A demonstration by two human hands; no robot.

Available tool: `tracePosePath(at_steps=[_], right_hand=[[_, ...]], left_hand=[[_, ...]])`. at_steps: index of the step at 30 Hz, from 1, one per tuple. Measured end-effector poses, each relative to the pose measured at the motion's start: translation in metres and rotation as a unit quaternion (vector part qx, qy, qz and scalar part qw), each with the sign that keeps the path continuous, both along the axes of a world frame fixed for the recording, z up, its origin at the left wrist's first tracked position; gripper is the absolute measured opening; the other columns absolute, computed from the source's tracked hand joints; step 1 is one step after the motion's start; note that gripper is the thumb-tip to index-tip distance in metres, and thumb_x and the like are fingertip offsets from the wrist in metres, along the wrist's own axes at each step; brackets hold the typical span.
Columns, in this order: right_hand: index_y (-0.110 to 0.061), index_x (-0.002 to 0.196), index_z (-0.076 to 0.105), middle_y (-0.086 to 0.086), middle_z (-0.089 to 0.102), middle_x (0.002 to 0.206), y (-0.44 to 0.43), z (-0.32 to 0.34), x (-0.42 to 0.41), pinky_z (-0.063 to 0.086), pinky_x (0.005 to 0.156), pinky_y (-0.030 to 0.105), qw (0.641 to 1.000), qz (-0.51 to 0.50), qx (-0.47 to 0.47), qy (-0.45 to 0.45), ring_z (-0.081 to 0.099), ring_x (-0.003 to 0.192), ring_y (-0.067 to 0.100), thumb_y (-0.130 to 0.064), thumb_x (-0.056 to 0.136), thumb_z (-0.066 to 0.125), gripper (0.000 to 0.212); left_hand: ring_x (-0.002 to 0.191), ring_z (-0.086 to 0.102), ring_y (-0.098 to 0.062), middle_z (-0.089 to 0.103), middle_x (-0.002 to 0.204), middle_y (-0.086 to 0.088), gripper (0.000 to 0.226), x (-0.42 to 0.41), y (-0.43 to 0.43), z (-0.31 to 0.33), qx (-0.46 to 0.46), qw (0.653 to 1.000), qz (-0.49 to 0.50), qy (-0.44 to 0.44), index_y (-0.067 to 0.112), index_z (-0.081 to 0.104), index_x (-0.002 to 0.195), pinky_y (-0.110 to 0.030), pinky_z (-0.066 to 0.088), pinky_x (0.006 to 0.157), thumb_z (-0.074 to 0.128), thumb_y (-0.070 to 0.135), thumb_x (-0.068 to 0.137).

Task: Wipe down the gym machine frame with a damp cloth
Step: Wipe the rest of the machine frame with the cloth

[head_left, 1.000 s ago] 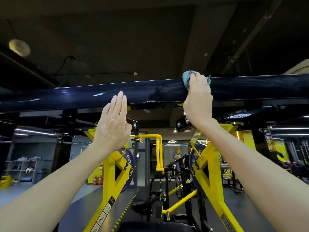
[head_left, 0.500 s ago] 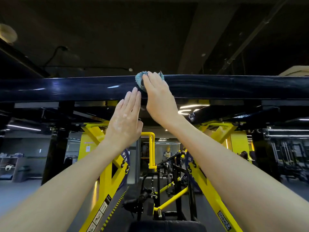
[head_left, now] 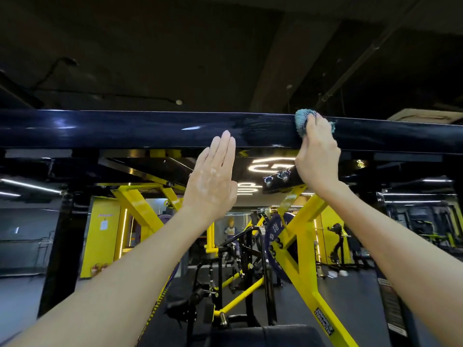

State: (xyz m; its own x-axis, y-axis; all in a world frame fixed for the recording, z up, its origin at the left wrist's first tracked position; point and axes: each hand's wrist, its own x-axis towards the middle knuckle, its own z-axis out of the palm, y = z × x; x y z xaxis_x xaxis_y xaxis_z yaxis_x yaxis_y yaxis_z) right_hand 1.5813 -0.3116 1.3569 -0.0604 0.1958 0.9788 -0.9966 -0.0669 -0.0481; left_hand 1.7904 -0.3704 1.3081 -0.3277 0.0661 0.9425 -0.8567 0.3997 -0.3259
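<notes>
A glossy black crossbeam (head_left: pixel 125 128) of the gym machine runs overhead across the whole view. My right hand (head_left: pixel 318 156) grips a blue cloth (head_left: pixel 302 121) and presses it against the beam's front face, right of centre. Wet streaks show on the beam just left of the cloth. My left hand (head_left: pixel 213 179) is raised flat with straight fingers together, its fingertips at the beam's lower edge, holding nothing.
Yellow angled frame arms (head_left: pixel 300 246) and a weight plate (head_left: pixel 273 236) stand below the beam. A black padded seat (head_left: pixel 263 334) sits at the bottom centre. More gym machines (head_left: pixel 426 226) fill the background right; a dark pillar (head_left: pixel 60 246) stands left.
My right hand has swept the cloth rightward along the beam, away from my left hand, leaving wet streaks behind. My left hand stays flat near the beam's lower edge.
</notes>
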Motion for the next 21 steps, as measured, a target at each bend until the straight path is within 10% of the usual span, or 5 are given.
tracePosePath(at_steps=[14,21], right_hand=[[0.004,0.140,0.045,0.022,0.046,0.145,-0.020,-0.001,0.083,0.035,0.114,0.048,0.976,0.078,0.061,0.193,0.041,0.138,0.034,0.000,0.092,0.058,0.050],[0.004,0.143,0.041,0.020,0.043,0.148,0.000,0.000,0.000,0.038,0.113,0.046,0.995,0.080,0.010,0.065,0.041,0.138,0.033,-0.002,0.097,0.049,0.047]], left_hand=[[0.149,0.022,-0.032,0.023,0.161,-0.021,0.086,-0.004,-0.004,-0.001,-0.010,1.000,0.012,0.022,-0.002,0.023,0.154,-0.041,0.018,0.122,0.064,0.013,0.080],[0.149,0.022,-0.033,0.022,0.161,-0.020,0.087,-0.008,-0.002,-0.004,-0.003,0.999,-0.013,0.035,-0.002,0.022,0.154,-0.040,0.020,0.120,0.062,0.005,0.077]])
